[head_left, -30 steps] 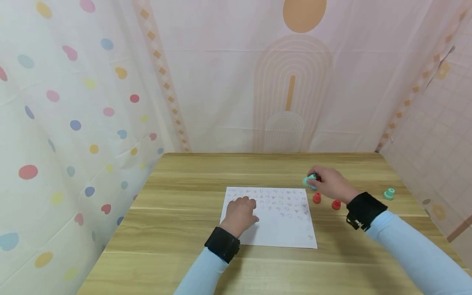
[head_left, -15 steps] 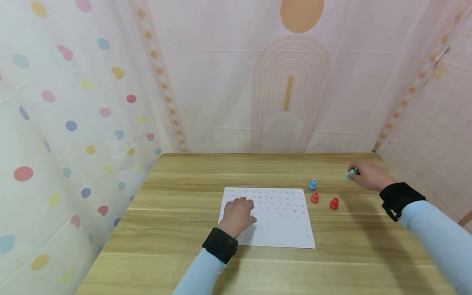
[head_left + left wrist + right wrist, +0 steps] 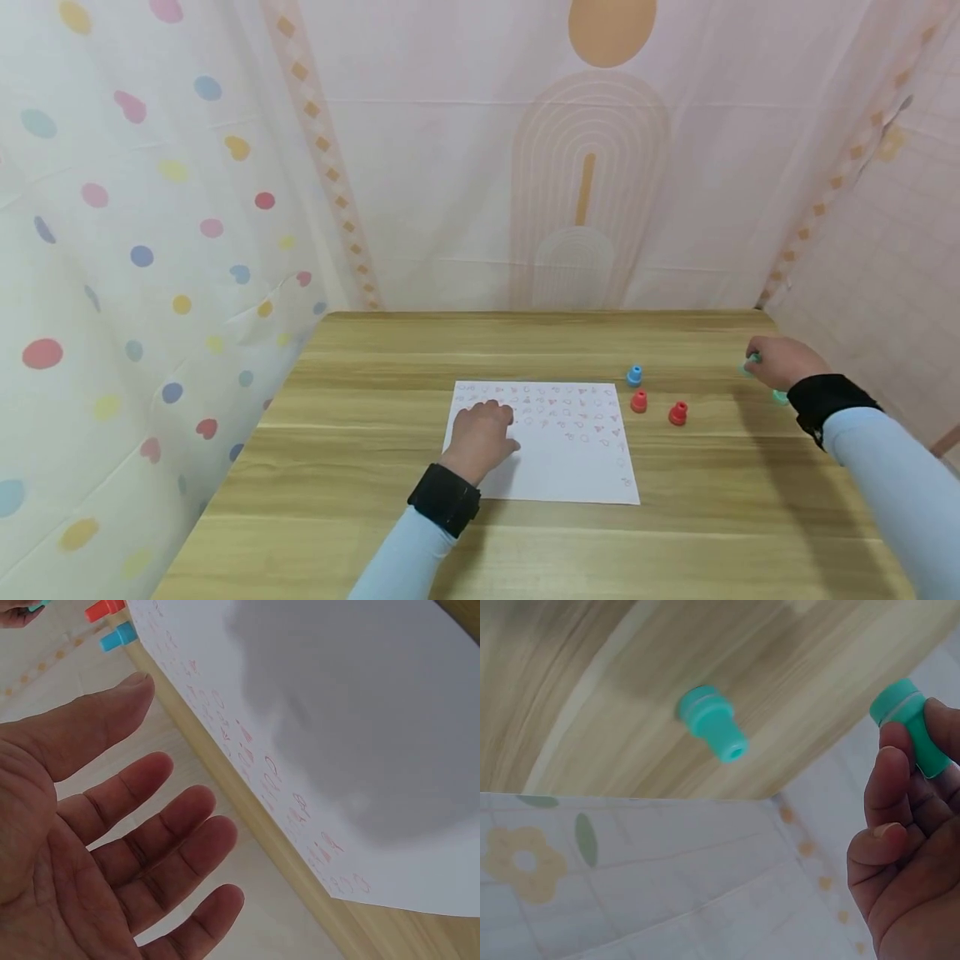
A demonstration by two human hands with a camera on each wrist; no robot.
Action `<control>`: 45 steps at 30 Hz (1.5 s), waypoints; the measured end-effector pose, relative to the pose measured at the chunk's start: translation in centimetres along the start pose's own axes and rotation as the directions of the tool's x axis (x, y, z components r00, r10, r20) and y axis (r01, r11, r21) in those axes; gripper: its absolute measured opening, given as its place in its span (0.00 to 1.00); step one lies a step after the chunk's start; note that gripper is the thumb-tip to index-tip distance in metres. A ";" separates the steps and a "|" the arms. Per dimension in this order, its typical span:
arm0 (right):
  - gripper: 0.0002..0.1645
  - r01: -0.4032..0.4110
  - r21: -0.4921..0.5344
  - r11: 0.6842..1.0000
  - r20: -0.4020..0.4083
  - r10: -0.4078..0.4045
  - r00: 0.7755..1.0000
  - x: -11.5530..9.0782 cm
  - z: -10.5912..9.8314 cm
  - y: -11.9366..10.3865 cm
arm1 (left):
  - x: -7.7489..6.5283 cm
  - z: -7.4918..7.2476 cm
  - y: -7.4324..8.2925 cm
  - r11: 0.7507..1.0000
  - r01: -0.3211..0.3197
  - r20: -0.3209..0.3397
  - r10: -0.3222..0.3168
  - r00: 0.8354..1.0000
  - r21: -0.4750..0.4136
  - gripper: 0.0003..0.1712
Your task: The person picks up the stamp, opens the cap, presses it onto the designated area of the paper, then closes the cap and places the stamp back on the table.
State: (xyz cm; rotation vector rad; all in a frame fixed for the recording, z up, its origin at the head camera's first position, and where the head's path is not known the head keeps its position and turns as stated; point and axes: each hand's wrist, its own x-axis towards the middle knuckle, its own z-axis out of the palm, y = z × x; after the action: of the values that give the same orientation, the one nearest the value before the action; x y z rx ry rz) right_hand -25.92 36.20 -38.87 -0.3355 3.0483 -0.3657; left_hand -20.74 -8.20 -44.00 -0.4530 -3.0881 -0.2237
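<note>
Pinching the green stamp (image 3: 909,718), right fingers (image 3: 885,787) should be avoiding the second stamp (image 3: 712,724) near them, left fingers (image 3: 206,847) hanging half-open, empty.

Around the right hand (image 3: 783,360), a gap is offered between the held green stamp (image 3: 915,727) and the standing green stamp (image 3: 716,724), by which the tabletop (image 3: 716,492) below is obstructed. Farther movement is bounded by the right curtain (image 3: 892,275) and the back curtain (image 3: 450,208). A wide bare strip is found between that hand and the outer red stamp (image 3: 678,413). The sheet (image 3: 558,471) is guarded low along its right edge by the inner red stamp (image 3: 639,402) and the blue stamp (image 3: 634,377), set close together; a small gap separates the two red ones. Behind the blue one, bare wood is offered up to the back curtain. The sheet's left part is overhung by the left hand (image 3: 480,440); its near right part can be reached freely.
</note>
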 end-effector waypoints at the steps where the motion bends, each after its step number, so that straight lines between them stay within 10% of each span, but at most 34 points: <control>1: 0.17 -0.004 -0.003 1.000 -0.003 0.004 1.000 0.1 0.2 0.1 | -0.1 0.0 -0.1 1.000 0.003 -0.002 -0.003 1.000 -0.001 0.18; 31: 0.10 -0.103 -0.045 0.994 0.078 0.106 0.991 0.2 5.2 2.3 | -0.8 -0.1 -0.1 1.000 0.001 -0.002 -0.001 1.000 0.016 0.17; 45: 0.23 -0.148 -0.066 0.987 0.076 0.153 0.985 -0.3 4.3 1.1 | -0.8 0.1 -0.2 1.000 -0.008 -0.020 0.009 1.000 0.022 0.17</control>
State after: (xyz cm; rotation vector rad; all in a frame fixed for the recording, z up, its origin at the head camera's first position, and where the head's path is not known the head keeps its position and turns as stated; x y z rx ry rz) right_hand -25.48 36.32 -43.25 -0.1177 2.9850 -0.2463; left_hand -20.00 -8.65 -44.14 -0.4605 -3.0651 -0.1928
